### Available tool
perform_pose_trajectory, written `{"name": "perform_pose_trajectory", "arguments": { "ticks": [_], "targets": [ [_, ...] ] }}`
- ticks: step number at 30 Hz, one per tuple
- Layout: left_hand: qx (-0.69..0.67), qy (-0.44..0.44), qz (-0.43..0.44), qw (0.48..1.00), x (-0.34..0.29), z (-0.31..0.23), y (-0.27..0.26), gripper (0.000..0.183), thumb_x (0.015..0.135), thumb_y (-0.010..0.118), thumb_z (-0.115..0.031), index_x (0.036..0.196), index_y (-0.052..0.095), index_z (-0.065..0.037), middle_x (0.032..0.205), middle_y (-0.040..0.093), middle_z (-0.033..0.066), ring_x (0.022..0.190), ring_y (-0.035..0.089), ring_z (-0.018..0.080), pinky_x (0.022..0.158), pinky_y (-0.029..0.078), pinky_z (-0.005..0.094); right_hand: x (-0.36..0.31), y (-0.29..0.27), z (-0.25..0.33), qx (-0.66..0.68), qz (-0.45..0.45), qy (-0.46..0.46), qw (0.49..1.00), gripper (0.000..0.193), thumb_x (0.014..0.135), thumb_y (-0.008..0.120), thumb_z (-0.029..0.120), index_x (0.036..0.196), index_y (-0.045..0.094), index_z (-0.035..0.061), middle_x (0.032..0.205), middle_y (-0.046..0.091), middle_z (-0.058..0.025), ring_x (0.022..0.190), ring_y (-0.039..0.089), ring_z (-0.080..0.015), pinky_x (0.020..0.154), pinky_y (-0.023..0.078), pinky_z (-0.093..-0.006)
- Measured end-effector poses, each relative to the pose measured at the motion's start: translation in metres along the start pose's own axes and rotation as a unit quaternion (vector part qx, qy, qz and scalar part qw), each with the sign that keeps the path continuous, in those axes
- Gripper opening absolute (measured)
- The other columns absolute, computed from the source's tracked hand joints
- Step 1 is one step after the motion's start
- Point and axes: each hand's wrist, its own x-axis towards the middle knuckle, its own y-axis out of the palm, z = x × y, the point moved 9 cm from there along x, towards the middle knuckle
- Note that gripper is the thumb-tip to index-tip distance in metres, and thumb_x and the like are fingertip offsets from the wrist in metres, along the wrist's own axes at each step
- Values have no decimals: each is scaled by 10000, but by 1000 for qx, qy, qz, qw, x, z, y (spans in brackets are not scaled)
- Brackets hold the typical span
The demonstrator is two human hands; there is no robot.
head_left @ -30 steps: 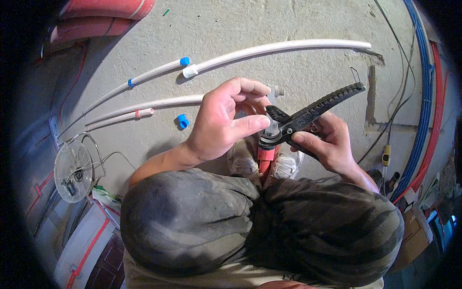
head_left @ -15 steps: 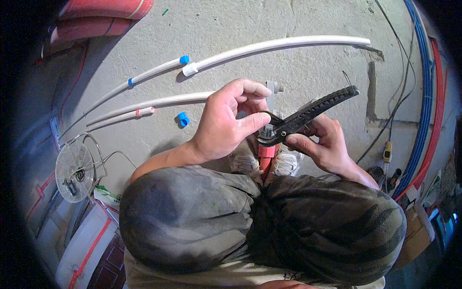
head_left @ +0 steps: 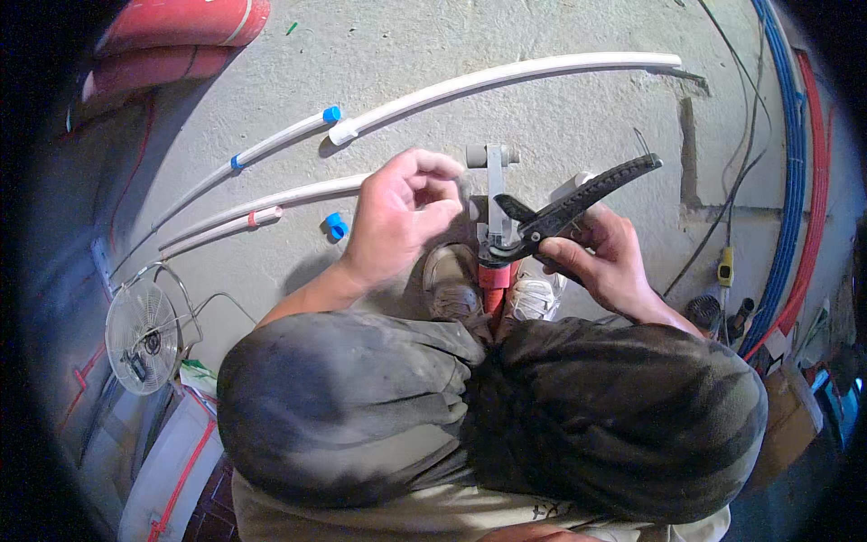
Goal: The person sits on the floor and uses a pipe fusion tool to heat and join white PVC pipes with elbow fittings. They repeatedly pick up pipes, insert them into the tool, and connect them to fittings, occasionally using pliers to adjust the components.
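My right hand (head_left: 607,257) is wrapped round the handles of a black pipe cutter (head_left: 587,206), which points up and to the right. A short pointed part of the cutter sticks out at its left end. My left hand (head_left: 402,217) is apart from it, fingers curled, thumb and fingertips separated and nothing visible between them. Between my shoes stands a pipe welding iron with a red body (head_left: 494,277) and an upright grey heating plate (head_left: 496,185) carrying round sockets. The cutter's jaw end overlaps the plate's lower part; I cannot tell whether they touch.
White pipes (head_left: 506,76) lie across the concrete floor, some with blue or red bands. A blue fitting (head_left: 336,226) lies nearby. A fan (head_left: 143,334) stands left, red rolls (head_left: 176,23) far left. Blue (head_left: 784,181) and red tubing (head_left: 817,199) and a black cable run along the right.
My left hand has let go of the cutter's jaw end and moved left. The heating plate shows more fully now. My right hand keeps its grip; the whole view has shifted slightly.
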Motion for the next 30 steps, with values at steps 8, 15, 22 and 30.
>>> {"name": "perform_pose_trajectory", "arguments": {
  "ticks": [8,15,22,30],
  "targets": [
    [240,-197,-30,950,-89,116,-98,132,920,711,2,1047,675,14,873,701,35,765,634,93,683,516,269,-42,-74,-84,51,-120,67,989,161,945,738,70,1051,683,-38,839,733,-73,738,672,-109,637,544,-267],
    [453,-241,188,837,-141,267,-142,238,933,695,-137,1139,649,-28,832,668,70,799,638,140,698,516,357,-206,-174,-141,-128,-422,3,898,221,938,751,132,1056,655,-28,885,731,-82,768,641,-118,686,532,-328],
    [515,-269,221,783,-105,272,-145,280,914,712,-171,1153,639,-42,823,657,92,803,643,163,710,516,369,-407,-242,-220,-17,-738,22,674,218,998,673,183,1115,649,0,931,723,-125,744,704,-204,641,551,-352],
    [540,-263,220,769,-126,283,-166,330,893,732,-210,1168,629,-59,812,644,118,807,648,190,724,516,384,-514,-241,-440,454,-707,87,535,244,1050,589,391,1020,618,151,778,573,-47,628,570,-216,527,439,-347]
  ]
}}
